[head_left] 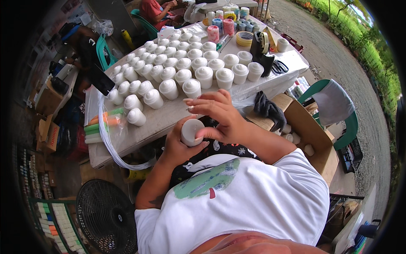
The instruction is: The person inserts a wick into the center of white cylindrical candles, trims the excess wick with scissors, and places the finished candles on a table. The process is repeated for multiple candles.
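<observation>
My left hand point(172, 146) is wrapped around a white cylindrical candle point(192, 132), tilted so that its flat round end faces up. The thumb of my right hand point(222, 116) rests on that flat end, while its other fingers curl above the candle. At those fingertips shows a small greyish thing point(189, 109), too small to name. Just beyond my hands, several rows of white candles with domed, pointed tops point(192, 88) stand upright on the table point(122, 146).
Left on the table lie a bundle of thin white strands point(105, 142) and bagged coloured sticks point(99, 122). Farther back are a tape dispenser point(259, 48), black scissors point(279, 67) and a red-and-white candle point(213, 34). A cardboard box point(306, 131) stands right, a fan point(105, 216) lower left. Two people sit beyond.
</observation>
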